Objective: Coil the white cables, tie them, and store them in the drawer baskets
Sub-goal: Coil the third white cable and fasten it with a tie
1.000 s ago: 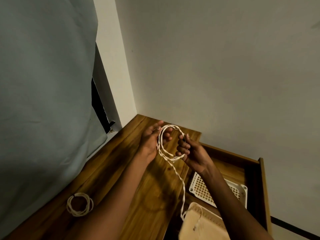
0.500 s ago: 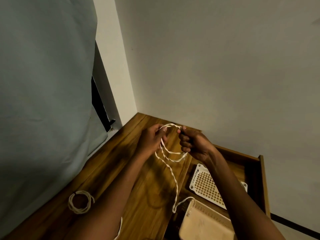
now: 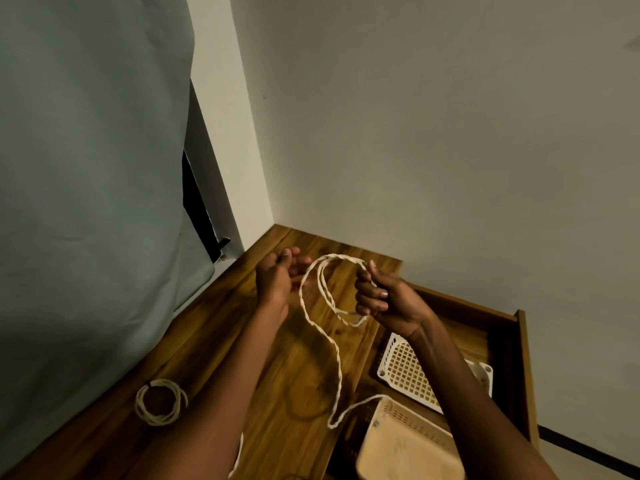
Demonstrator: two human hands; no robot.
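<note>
The right hand (image 3: 384,299) grips the looped white twisted cable (image 3: 323,299) above the wooden worktop (image 3: 304,375). The left hand (image 3: 277,278) hovers just beside the loops, fingers loosely spread, holding nothing. The cable's tail hangs toward the beige plastic basket (image 3: 408,445).

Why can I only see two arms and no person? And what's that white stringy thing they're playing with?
The camera sits on the person's head and looks down, so you see what they see: just their own arms and hands. There is no robot here.

The stringy thing is a white cable. The right hand grips it, with a few loops hanging from the fist. The left hand is beside the loops with its fingers relaxed, not gripping anything. The loose end of the cable trails down over the wooden table to the table's edge.

On the table, lower left, lies another cable coil wound into a ring.

On the right is an open drawer with two baskets inside: a white basket and a beige basket nearer to us.
</note>
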